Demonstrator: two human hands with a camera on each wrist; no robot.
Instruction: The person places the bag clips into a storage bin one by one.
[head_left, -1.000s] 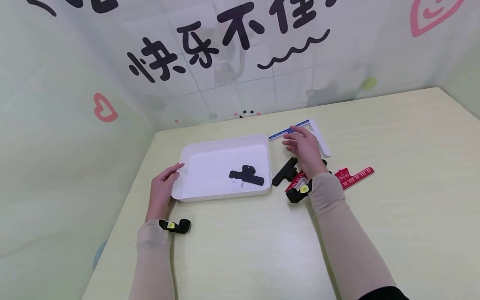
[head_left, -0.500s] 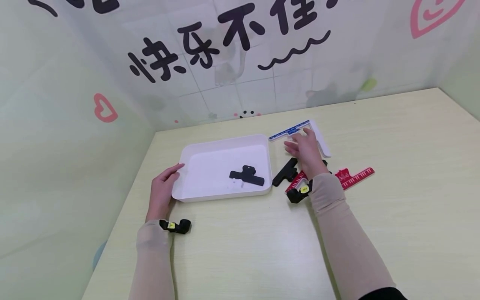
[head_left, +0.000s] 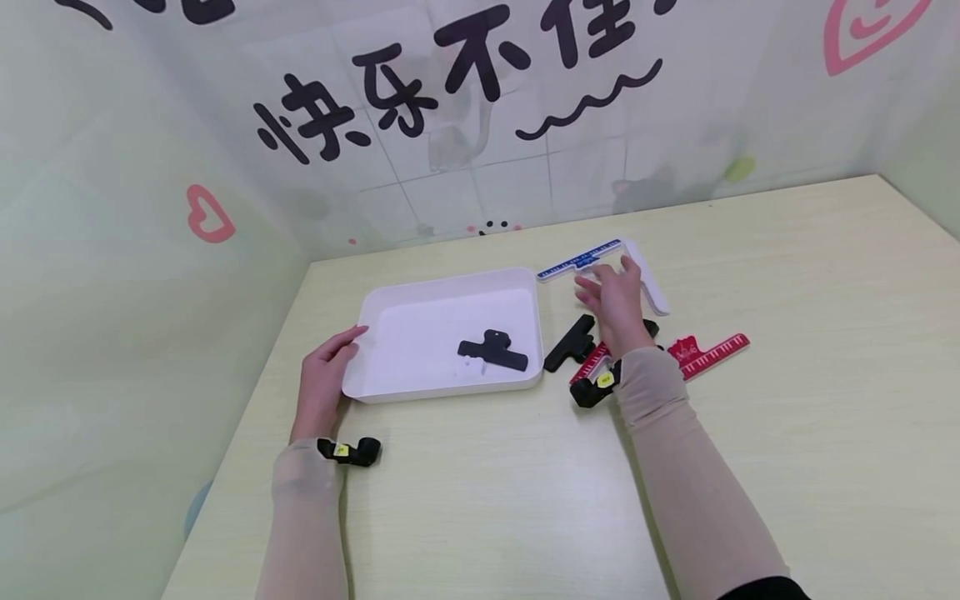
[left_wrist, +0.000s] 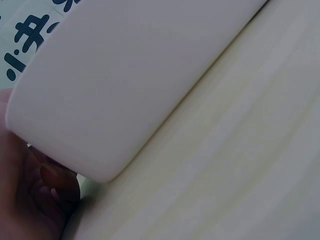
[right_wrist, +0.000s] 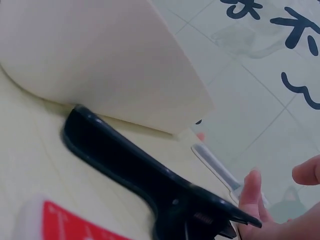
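Observation:
My left hand (head_left: 324, 375) holds the left side of a white tray (head_left: 442, 389), one fingertip over the rim and the thumb against the outer wall. In the tray lies a black wide-jawed clip (head_left: 495, 350). Beyond its right side, my right hand (head_left: 617, 304) is beside a blue-and-white ruler clip (head_left: 577, 260) and a white strip-shaped piece (head_left: 648, 279), fingers loosely bent. Thumb and a finger (right_wrist: 306, 171) stand apart in the right wrist view. Another black clip (head_left: 570, 342) lies just short of this hand, partly over a red ruler clip (head_left: 592, 363).
A second red ruler clip (head_left: 708, 356) lies to the right of the right wrist. Both wrists wear small black cameras. A printed cloth wall (head_left: 480, 192) rises behind the pale wooden table (head_left: 480, 500), and another stands along the left.
My right hand has shifted slightly right and lower in the head view. The white strip-shaped piece beside it has slid a little to the right. My left hand and the tray stay put.

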